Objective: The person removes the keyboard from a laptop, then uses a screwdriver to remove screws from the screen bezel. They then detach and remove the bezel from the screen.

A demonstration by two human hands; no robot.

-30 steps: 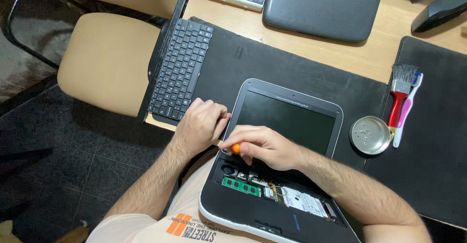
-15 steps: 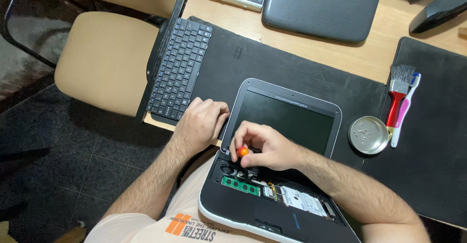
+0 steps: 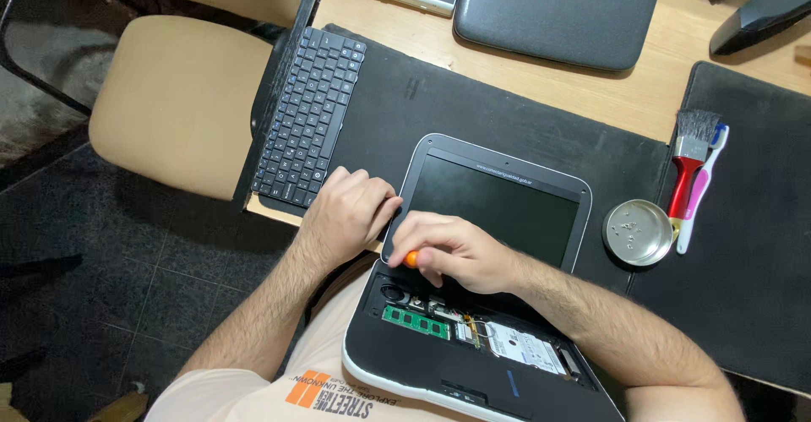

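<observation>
A small open laptop [image 3: 498,206] lies in front of me with its keyboard removed, showing a green memory stick [image 3: 414,321] and a silver drive [image 3: 525,346] inside. My right hand [image 3: 452,251] is closed around an orange-handled screwdriver [image 3: 410,259], held over the upper left corner of the laptop's base. My left hand [image 3: 351,211] rests against the left edge of the laptop, by the screen hinge, fingers curled on the mat.
A detached black keyboard [image 3: 308,118] lies on the black mat [image 3: 439,109] at left. A round metal tin [image 3: 638,232] with screws, a red brush [image 3: 688,164] and a pink toothbrush [image 3: 699,194] sit at right. Another closed grey laptop [image 3: 557,12] lies behind; a tan chair [image 3: 173,97] stands left.
My right hand with the screwdriver has shifted slightly around the base's upper left corner. The left hand stays at the laptop's edge.
</observation>
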